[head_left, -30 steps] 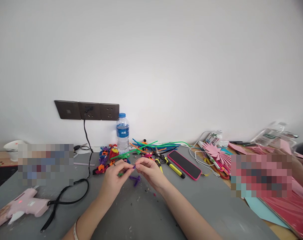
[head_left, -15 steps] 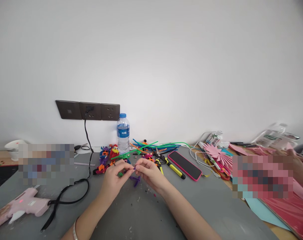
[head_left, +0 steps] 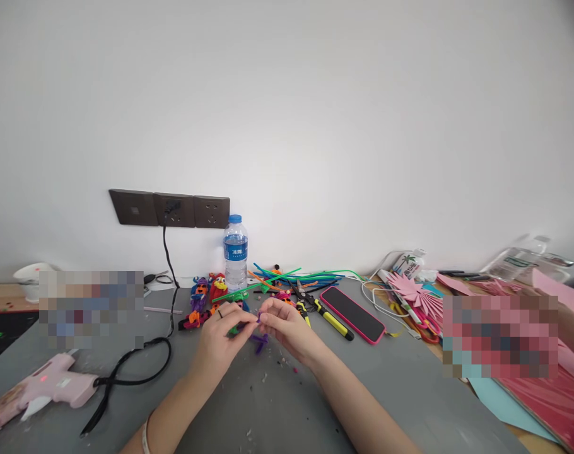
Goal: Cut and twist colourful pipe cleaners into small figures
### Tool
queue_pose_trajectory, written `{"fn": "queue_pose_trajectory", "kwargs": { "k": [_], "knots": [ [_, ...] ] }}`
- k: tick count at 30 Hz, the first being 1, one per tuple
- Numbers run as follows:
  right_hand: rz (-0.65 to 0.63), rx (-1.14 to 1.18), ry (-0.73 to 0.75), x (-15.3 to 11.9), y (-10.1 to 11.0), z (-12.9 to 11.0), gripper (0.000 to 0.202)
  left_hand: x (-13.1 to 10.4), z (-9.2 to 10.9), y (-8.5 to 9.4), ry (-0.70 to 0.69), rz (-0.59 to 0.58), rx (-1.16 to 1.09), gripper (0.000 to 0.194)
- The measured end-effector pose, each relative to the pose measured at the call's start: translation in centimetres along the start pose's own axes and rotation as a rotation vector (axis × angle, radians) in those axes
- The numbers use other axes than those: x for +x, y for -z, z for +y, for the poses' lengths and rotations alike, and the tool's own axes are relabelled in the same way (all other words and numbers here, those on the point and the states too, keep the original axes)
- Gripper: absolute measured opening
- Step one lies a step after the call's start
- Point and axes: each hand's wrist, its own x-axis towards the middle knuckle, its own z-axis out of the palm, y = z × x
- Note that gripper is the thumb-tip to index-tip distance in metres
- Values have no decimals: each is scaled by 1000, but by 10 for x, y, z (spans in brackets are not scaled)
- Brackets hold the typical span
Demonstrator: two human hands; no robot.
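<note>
Left hand [head_left: 221, 334] and right hand [head_left: 289, 333], both with thumb and fingers pinched on one small purple piece [head_left: 259, 318], held between them over the grey table [head_left: 277, 410]. Just below, on the table, one bent purple strip [head_left: 259, 344]; beyond, to the right, yellow-and-black-handled pliers [head_left: 333, 320] beside a pink-cased smartphone [head_left: 353, 314]. At left, one pink glue gun [head_left: 55, 382], lying near its looped black cord [head_left: 121, 366].

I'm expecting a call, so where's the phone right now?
In the head view, the phone lies right of centre on the grey table, just right of the yellow-handled pliers.
</note>
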Motion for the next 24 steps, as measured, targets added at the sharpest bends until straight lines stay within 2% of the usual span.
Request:
{"fn": "queue_pose_trajectory", "kwargs": {
  "k": [4,6,9,15,21,24],
  "knots": [
    [53,-155,196,2,-6,8,29,-2,-4,-1,106,63,36,7],
    [75,-232,273,1,-8,11,26,-2,-6,-1,155,78,48,10],
    [149,-424,361,-1,-9,14,20,-2,-6,0,175,84,77,8],
    [195,-561,404,-3,-10,16,22,-5,-8,-2,83,45,162,4],
    [175,-453,352,-1,-8,15,25,-6,-11,-3,-40,34,170,5],
    [157,-474,368,-1,-6,12,23,-6,-10,-2,-93,29,187,5]
  ]
}}
